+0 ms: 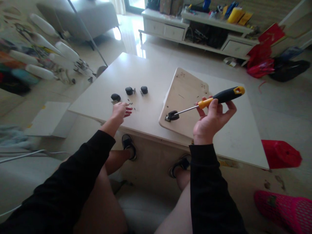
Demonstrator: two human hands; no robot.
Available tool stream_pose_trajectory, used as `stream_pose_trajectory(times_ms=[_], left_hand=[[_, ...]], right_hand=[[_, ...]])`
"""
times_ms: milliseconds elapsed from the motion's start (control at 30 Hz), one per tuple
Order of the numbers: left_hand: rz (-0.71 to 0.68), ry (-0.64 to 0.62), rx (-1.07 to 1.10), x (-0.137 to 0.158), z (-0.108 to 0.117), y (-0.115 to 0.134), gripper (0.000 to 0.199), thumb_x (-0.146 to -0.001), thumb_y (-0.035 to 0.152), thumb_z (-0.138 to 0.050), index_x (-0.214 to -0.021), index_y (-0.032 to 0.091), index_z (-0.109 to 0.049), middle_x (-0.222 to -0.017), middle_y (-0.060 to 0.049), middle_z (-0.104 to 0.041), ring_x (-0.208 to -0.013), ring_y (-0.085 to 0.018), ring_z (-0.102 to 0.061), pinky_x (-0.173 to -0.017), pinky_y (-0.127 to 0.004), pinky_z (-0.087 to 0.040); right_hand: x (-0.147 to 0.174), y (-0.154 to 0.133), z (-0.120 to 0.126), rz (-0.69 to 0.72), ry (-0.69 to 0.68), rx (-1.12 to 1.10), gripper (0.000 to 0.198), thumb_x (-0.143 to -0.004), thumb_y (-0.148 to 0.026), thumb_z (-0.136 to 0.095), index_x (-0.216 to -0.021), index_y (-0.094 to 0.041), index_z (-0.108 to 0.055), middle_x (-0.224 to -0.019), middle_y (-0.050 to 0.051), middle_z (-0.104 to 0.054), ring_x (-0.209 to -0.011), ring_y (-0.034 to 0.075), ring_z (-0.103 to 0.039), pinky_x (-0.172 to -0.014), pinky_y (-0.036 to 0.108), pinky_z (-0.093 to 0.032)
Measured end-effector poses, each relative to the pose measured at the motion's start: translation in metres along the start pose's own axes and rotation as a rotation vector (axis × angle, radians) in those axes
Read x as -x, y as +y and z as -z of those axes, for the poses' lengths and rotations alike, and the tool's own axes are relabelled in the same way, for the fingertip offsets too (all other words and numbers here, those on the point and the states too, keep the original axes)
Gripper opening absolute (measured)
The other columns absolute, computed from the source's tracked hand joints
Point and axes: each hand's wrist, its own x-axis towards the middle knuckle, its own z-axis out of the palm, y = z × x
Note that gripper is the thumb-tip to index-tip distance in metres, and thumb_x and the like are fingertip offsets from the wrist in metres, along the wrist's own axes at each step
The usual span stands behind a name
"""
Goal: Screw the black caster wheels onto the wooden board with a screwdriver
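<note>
My right hand [212,118] grips a screwdriver [225,95] with a black and yellow handle. Its metal shaft slants down to the left, the tip by a black caster wheel [173,115]. That caster stands at the near left corner of a pale wooden board [187,94] lying on the white table; whether the tip touches it I cannot tell. My left hand [121,111], fingers stretched out and somewhat apart, is over the table beside several small dark screws [131,104]. Just beyond it are three loose casters: one [115,97] nearest, another [130,91], and a third [144,89].
The white table [97,94] extends in front of my knees. A white box [52,118] is on the floor at left, a red stool [281,154] at right. Beyond the table runs a white cabinet [168,29] loaded with items. Red and black bags [290,70] lie at far right.
</note>
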Motion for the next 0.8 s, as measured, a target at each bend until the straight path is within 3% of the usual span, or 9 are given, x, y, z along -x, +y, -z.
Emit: stream_pose_trajectory(times_ms=[133,233,433,533,800], left_hand=[[-0.094,-0.076,0.069,0.017,-0.008,0.014,0.007,-0.079,0.022,-0.064,-0.084,0.019,-0.06,-0.079,-0.005,-0.068,-0.063,-0.015,-0.061,-0.065,-0.031,-0.049],[-0.184,-0.207,0.045,0.036,-0.024,0.016,0.008,-0.079,0.018,-0.062,-0.087,0.018,-0.064,-0.081,-0.006,-0.07,-0.063,-0.013,-0.061,-0.065,-0.029,-0.048],[-0.567,-0.422,-0.193,0.071,-0.056,0.009,0.006,-0.077,0.02,-0.07,-0.082,0.017,-0.072,-0.073,-0.003,-0.069,-0.067,-0.014,-0.062,-0.063,-0.027,-0.047],[-0.69,-0.52,-0.321,0.084,-0.062,0.007,0.005,-0.077,0.02,-0.07,-0.08,0.018,-0.073,-0.072,-0.002,-0.07,-0.065,-0.013,-0.059,-0.061,-0.027,-0.044],[-0.71,-0.572,-0.483,0.096,-0.066,0.008,0.015,-0.078,0.01,-0.067,-0.09,0.017,-0.074,-0.084,-0.003,-0.074,-0.07,-0.012,-0.061,-0.067,-0.027,-0.047]], right_hand=[[-0.004,0.0,0.0,0.026,0.026,0.037,0.047,-0.087,-0.042,-0.072,-0.122,-0.031,-0.043,-0.108,-0.003,-0.059,-0.089,0.016,-0.075,-0.072,0.038,-0.069],[-0.003,0.0,-0.001,0.046,0.019,0.082,0.044,-0.086,-0.042,-0.072,-0.119,-0.031,-0.045,-0.107,-0.003,-0.055,-0.081,0.013,-0.072,-0.066,0.035,-0.067],[0.007,0.003,-0.001,0.106,-0.102,0.159,0.044,-0.084,-0.038,-0.073,-0.117,-0.031,-0.044,-0.111,-0.002,-0.056,-0.08,0.012,-0.072,-0.062,0.03,-0.064],[0.013,0.004,0.0,0.15,-0.126,0.2,0.045,-0.081,-0.036,-0.077,-0.114,-0.029,-0.046,-0.108,-0.003,-0.056,-0.078,0.012,-0.072,-0.064,0.031,-0.064],[0.022,0.008,0.004,0.211,-0.169,0.183,0.046,-0.083,-0.032,-0.076,-0.116,-0.029,-0.045,-0.112,-0.002,-0.052,-0.08,0.013,-0.076,-0.069,0.033,-0.066]])
